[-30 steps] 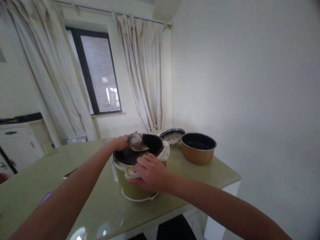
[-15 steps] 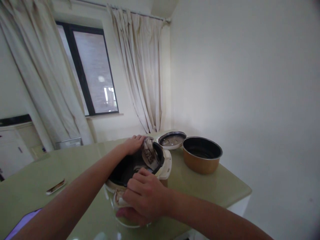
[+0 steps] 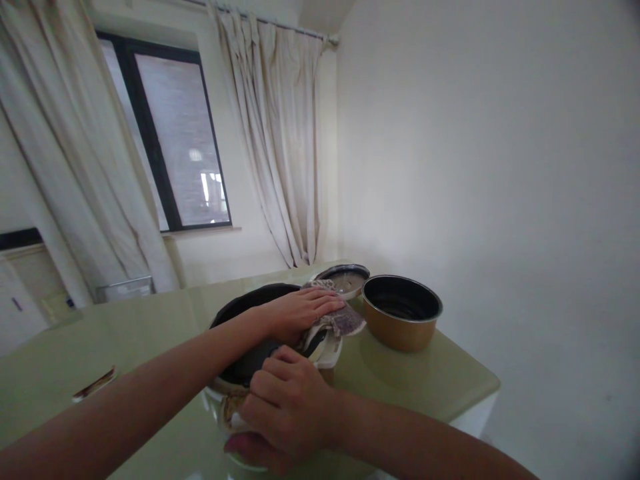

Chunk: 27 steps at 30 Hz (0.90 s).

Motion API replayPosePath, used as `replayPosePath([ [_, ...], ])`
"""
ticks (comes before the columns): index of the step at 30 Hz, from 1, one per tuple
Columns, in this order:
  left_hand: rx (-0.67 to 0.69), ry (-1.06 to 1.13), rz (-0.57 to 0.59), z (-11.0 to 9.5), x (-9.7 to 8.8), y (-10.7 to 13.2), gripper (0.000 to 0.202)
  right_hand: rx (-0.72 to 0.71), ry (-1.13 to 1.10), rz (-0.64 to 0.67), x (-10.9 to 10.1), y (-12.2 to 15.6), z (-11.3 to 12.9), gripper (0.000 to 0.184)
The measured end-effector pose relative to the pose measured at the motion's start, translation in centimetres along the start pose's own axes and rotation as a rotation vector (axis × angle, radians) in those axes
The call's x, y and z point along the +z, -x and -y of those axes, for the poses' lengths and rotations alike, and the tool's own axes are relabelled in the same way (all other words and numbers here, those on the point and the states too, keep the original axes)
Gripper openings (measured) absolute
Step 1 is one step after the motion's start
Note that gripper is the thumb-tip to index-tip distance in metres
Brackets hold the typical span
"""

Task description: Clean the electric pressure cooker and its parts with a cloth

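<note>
A rice cooker body (image 3: 235,310) with a dark inside stands on the pale green table (image 3: 425,373) in front of me. My left hand (image 3: 300,310) lies flat, fingers stretched, pressing a grey patterned cloth (image 3: 343,323) onto the cooker's far right rim. My right hand (image 3: 285,403) is curled around the cooker's near side and grips it. To the right stand the cooker's brown inner pot (image 3: 401,312) and a round inner lid (image 3: 344,279), both apart from my hands.
A thin flat object (image 3: 93,384) lies on the table at the left. The table's right edge runs close to a white wall. Beyond the table are cream curtains (image 3: 280,133), a dark-framed window (image 3: 173,140) and a white cabinet.
My left hand has swept the cloth along the cooker's rim from the back left to the right side. My right hand stays on the cooker's near side. The view has shifted slightly.
</note>
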<state>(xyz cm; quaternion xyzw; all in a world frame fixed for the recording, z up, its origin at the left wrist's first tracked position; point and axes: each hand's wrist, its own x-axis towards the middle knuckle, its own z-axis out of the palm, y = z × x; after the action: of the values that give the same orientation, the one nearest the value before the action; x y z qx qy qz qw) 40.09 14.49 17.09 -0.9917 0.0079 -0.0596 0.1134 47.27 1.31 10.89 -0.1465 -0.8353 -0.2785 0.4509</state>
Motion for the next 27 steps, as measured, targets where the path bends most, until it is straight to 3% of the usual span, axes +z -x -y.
replayPosePath([
  [2,-0.032,-0.034,-0.006,0.1,0.2,-0.2,0.084,0.0,0.006,0.0,0.0,0.0,0.0,0.038],
  [8,-0.294,-0.313,0.063,2.6,0.8,-0.4,0.041,0.002,0.025,0.049,0.2,0.2,0.1,0.042],
  [13,-0.422,-0.382,0.065,4.4,-0.6,3.7,0.032,0.032,0.003,0.033,0.1,0.1,0.3,0.045],
  [16,-0.457,-0.329,0.143,5.1,-1.2,6.7,0.035,0.032,-0.019,-0.004,0.0,-0.1,0.2,0.042],
  [19,-0.479,-0.303,0.271,5.0,-0.9,8.2,0.035,0.038,-0.029,-0.029,-0.1,-0.3,0.2,0.038],
  [22,-0.505,-0.297,0.366,4.2,-0.1,7.6,0.03,0.033,-0.033,-0.032,-0.2,-0.3,0.2,0.037],
  [27,-0.533,-0.245,0.415,3.5,0.6,4.9,0.025,0.033,-0.019,0.001,-0.1,-0.1,0.3,0.038],
])
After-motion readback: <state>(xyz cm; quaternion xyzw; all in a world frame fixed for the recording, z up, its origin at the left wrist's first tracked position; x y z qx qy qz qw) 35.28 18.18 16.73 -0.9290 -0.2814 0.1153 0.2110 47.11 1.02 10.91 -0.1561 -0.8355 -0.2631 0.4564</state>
